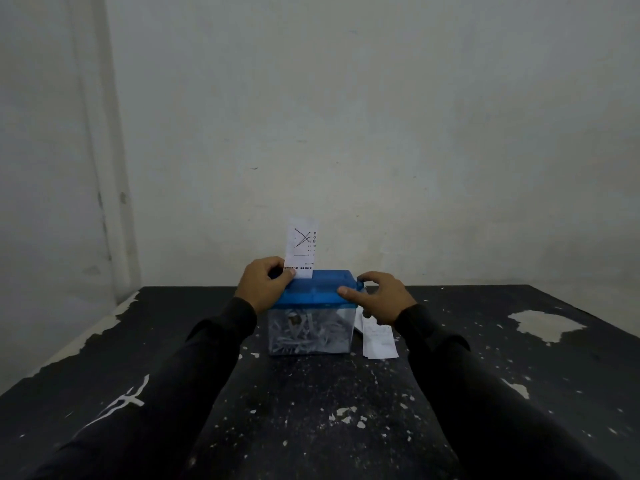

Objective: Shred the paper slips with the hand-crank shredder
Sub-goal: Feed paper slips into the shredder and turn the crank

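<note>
I see the shredder (312, 311) standing at twelve o'clock on the desk (311, 410), its blue lid (313, 288) over a clear bin already packed with shreds (308, 332). My left hand (264, 285) pinches the lower edge of a printed slip (300, 245) that stands upright in the slot at the lid's ten o'clock corner. My right hand (382, 296) curls around the small crank knob (360, 283) at the lid's three o'clock end, thumb pressed on the lid's front edge. More slips (379, 339) lie flat on the desk at the bin's three o'clock, partly under my right wrist.

My worry is the slip feeding crooked: held by one corner, it could skew and jam the cutters. The bin looks nearly full, so shreds might back up. Cranking hard could also slide the light box across the desk.
</note>
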